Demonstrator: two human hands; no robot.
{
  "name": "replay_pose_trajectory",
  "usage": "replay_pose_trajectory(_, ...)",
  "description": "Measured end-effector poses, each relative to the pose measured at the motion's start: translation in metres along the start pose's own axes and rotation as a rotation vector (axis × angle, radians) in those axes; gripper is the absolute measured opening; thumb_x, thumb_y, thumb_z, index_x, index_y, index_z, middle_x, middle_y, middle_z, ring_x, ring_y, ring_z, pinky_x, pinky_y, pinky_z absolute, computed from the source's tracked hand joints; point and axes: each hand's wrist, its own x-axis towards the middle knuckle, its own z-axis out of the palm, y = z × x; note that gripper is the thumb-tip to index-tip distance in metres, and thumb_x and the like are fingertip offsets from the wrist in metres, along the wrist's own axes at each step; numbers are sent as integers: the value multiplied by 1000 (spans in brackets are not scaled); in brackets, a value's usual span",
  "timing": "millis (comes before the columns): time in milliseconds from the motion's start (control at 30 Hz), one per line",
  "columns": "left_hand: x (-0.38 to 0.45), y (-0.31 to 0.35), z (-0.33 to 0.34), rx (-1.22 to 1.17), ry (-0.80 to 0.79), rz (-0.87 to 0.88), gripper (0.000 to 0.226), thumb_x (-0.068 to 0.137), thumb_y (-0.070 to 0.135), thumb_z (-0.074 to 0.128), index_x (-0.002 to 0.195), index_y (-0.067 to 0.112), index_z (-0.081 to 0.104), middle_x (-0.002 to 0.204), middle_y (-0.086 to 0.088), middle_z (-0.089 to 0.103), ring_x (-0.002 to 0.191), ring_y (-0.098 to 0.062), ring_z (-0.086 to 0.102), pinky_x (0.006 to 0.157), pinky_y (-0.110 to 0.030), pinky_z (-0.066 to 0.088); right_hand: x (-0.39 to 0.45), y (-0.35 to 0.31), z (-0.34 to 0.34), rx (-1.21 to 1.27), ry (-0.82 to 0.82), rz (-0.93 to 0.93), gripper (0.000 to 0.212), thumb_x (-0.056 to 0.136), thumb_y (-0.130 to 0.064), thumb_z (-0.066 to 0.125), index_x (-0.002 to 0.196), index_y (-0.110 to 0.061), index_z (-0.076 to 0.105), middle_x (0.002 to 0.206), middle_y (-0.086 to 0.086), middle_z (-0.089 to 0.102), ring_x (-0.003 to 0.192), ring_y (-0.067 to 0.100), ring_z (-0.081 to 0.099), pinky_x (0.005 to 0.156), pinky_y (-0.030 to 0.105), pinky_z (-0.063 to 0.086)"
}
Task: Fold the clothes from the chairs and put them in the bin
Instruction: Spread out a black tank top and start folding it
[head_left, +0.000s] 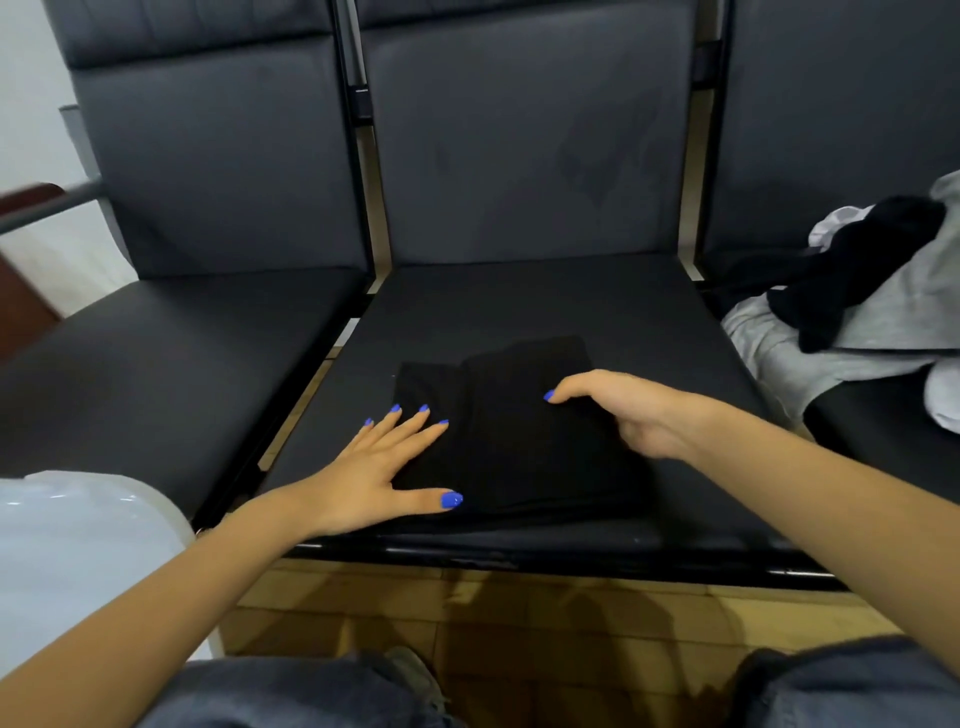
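While the folded black cloth garment is lying on the middle black padded chair seat, the left hand is pressing it flat, fingers spread, and the right hand is curling round its right edge. I'd be smoothing creases outward before the next fold.

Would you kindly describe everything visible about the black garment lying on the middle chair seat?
The black garment is plain, soft, matte cloth, folded into a compact flat rectangle with one layer overlapping another. It lies near the front of the middle chair seat. The left hand presses flat on its left edge; the right hand grips its right side, fingers curled.
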Motion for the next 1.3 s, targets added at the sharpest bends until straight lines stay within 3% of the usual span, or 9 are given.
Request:
replay_pose_trajectory(233, 5, 15, 7, -339, 140, 0, 87, 73, 89, 15, 145, 44, -4, 152, 29, -8, 138, 9, -15, 112, -17, -8, -28, -11, -4, 331, -217, -53, 16, 74, -23, 61, 84, -16, 71, 93, 7, 73, 78, 24, 70, 74, 33, 53)
replay_pose_trajectory(400, 21, 29, 2, -1175, 502, -74, 57, 96, 48, 47, 148, 35, 27, 158, 11, 21, 143, -12, 25, 118, -34, 23, -57, -41, 4, 438, -226, -194, 42, 63, -26, 64, 102, -14, 72, 101, 7, 73, 83, 25, 70, 77, 34, 53)
replay_pose_trajectory(500, 14, 45, -9, -1691, 235, -190, 75, 87, 66, 45, 138, 12, 50, 136, -10, 57, 119, -30, 57, 100, -41, 47, -77, -61, 23, 489, -284, -315, 32, 60, -24, 62, 88, -13, 74, 96, 7, 72, 80, 26, 69, 80, 36, 52)
replay_pose_trajectory(600, -11, 61, -19, -1847, 33, -154, 84, 83, 76, 35, 91, 4, 78, 101, -15, 73, 84, -29, 72, 65, -34, 59, -92, -74, 46, 524, -329, -417, 19, 61, -23, 60, 76, -17, 70, 90, 6, 72, 77, 25, 68, 80, 37, 52)
replay_pose_trajectory(833, -95, 10, -15, -2123, 220, 100, 85, 78, 81, 42, 119, 12, 69, 128, -15, 62, 112, -35, 63, 95, -44, 50, -111, -87, 106, 547, -439, -413, 40, 65, -32, 59, 100, -14, 69, 102, 6, 71, 82, 27, 68, 80, 38, 52)
replay_pose_trajectory(967, -154, -31, 0, -2037, 376, 283, 84, 86, 78, 35, 148, 22, 32, 153, -9, 33, 141, -32, 33, 112, -45, 27, -119, -90, 163, 465, -503, -379, 35, 63, -30, 60, 92, -12, 69, 91, 8, 71, 75, 26, 68, 76, 37, 51)
replay_pose_trajectory(1067, -201, -45, 4, -2104, 469, 354, 65, 91, 60, 50, 141, 19, 49, 142, -8, 51, 129, -27, 51, 102, -40, 42, -123, -91, 215, 381, -607, -342, 26, 63, -28, 61, 80, -12, 73, 85, 6, 71, 71, 24, 67, 76, 36, 50)
replay_pose_trajectory(1167, -245, -65, 24, -2104, 723, 57, 61, 81, 58, 55, 129, 21, 62, 128, -8, 63, 113, -30, 63, 88, -45, 51, -129, -87, 272, 288, -710, -300, 21, 65, -27, 58, 67, -13, 74, 80, 5, 71, 67, 21, 67, 74, 33, 49)
replay_pose_trajectory(1300, -310, -94, 73, -1938, 950, 96, 84, 88, 69, 36, 150, 12, 31, 157, -15, 25, 145, -34, 19, 116, -48, 15, -140, -68, 354, 165, -867, -256, 22, 63, -25, 58, 80, -15, 69, 82, 5, 69, 70, 21, 65, 73, 31, 50)
